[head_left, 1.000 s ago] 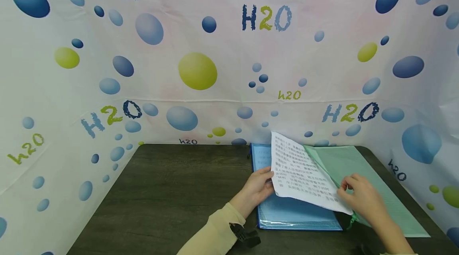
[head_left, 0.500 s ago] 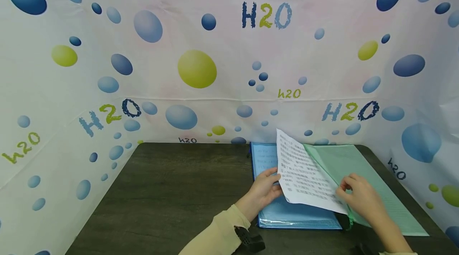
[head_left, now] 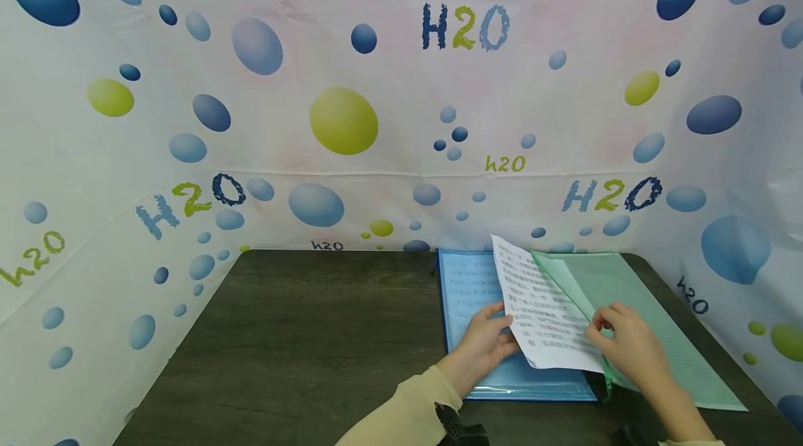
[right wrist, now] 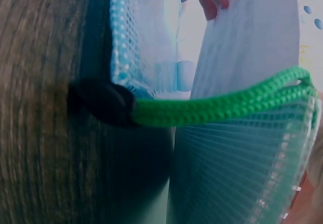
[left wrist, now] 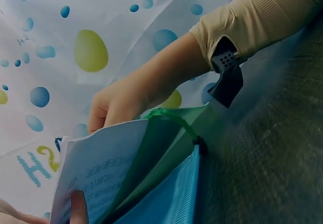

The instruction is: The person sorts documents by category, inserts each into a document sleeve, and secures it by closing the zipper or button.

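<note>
My left hand [head_left: 479,348] holds the left edge of printed paper [head_left: 546,317], thumb on the front in the left wrist view. The paper is raised at a tilt, its right part inside the opening of a green mesh zip folder [head_left: 684,334]. My right hand [head_left: 635,348] pinches the folder's lifted edge between thumb and index finger. Beneath the paper lies a blue mesh folder [head_left: 464,282], with sheets showing through its cover. A green zipper cord [right wrist: 212,108] hangs off the green folder's near corner, with a black end piece [right wrist: 106,103].
A dark wood-grain table [head_left: 314,334] carries both folders at its right side. Behind it hangs a white backdrop [head_left: 401,83] with blue and green dots and H2O lettering. Black wrist bands sit on both arms, one clear on the left cuff [head_left: 461,425].
My left hand has moved right and a little nearer, taking the paper further into the green folder. More of the blue folder shows. My right hand keeps nearly the same place.
</note>
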Demonstrator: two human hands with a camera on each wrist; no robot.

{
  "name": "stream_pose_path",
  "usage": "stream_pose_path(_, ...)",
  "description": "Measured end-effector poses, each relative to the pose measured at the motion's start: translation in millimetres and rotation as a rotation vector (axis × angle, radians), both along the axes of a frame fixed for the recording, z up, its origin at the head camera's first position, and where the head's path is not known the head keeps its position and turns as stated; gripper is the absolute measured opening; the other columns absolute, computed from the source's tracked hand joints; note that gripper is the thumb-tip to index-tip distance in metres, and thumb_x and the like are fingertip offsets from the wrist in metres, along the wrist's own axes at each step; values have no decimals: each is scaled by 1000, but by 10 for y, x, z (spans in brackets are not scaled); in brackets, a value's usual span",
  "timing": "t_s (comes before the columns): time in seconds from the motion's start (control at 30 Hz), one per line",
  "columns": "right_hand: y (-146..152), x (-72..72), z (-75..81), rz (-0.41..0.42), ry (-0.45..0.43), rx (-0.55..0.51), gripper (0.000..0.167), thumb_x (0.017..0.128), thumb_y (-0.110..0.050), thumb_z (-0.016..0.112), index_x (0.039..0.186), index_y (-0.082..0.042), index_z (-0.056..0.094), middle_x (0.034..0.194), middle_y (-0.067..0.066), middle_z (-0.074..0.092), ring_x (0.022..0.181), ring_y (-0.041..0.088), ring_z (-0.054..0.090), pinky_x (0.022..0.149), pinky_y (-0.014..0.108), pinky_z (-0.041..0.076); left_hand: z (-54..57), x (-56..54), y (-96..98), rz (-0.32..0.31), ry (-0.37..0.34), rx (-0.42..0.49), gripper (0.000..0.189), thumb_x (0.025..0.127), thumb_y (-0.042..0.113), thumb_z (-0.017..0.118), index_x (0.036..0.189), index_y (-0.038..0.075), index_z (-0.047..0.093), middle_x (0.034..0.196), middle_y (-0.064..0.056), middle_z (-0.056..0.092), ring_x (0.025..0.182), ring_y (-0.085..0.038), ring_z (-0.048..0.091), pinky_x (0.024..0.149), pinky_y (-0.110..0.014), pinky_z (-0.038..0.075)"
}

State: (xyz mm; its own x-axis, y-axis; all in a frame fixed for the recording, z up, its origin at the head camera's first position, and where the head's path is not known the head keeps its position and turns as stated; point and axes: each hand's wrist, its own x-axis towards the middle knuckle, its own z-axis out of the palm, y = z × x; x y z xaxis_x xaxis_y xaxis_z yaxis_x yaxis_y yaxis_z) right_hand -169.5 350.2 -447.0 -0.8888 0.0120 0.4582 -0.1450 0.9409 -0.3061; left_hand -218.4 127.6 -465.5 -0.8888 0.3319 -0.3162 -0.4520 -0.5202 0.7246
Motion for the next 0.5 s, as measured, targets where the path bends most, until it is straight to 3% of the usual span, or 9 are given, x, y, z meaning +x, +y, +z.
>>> stream_pose_path(0.5, -37, -12, 0, -1, 92, 14, 18, 72, -6, 69, 67, -17, 56, 73, -1, 52, 71, 15, 45, 56, 28, 35, -80, 41, 369, 31, -10, 19, 44, 94, -4, 52, 138, -2, 44, 112, -21, 64, 103, -33, 66, 90, -52, 52)
